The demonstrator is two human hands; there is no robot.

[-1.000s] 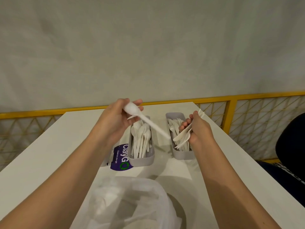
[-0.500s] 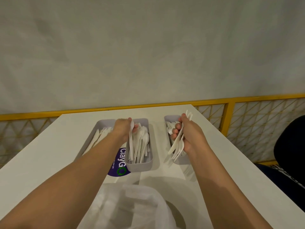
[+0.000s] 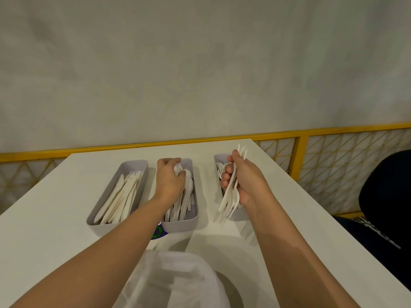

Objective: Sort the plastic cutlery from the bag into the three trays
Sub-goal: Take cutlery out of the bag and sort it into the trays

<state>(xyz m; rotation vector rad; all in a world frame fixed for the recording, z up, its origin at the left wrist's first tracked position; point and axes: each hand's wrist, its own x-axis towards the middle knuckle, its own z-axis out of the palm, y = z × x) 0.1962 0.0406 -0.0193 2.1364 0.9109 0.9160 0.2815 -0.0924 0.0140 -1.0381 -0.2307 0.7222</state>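
Note:
Three grey trays stand side by side on the white table. The left tray (image 3: 106, 197) holds white knives, the middle tray (image 3: 194, 216) white spoons, the right tray (image 3: 219, 158) white forks. My left hand (image 3: 170, 180) is down in the middle tray, its fingers curled round a white spoon (image 3: 178, 169) among the others. My right hand (image 3: 243, 182) hovers over the right tray and grips a bundle of white cutlery (image 3: 230, 196), forks showing at its lower end. The translucent plastic bag (image 3: 178, 281) lies at the near edge.
A purple label (image 3: 158, 232) peeks out under the middle tray. A yellow mesh railing (image 3: 311, 156) runs behind and right of the table. A person in dark clothes (image 3: 384, 207) sits at the right edge.
My left hand carried the spoon from mid-air down into the middle tray. My right hand lowered its bundle slightly over the right tray.

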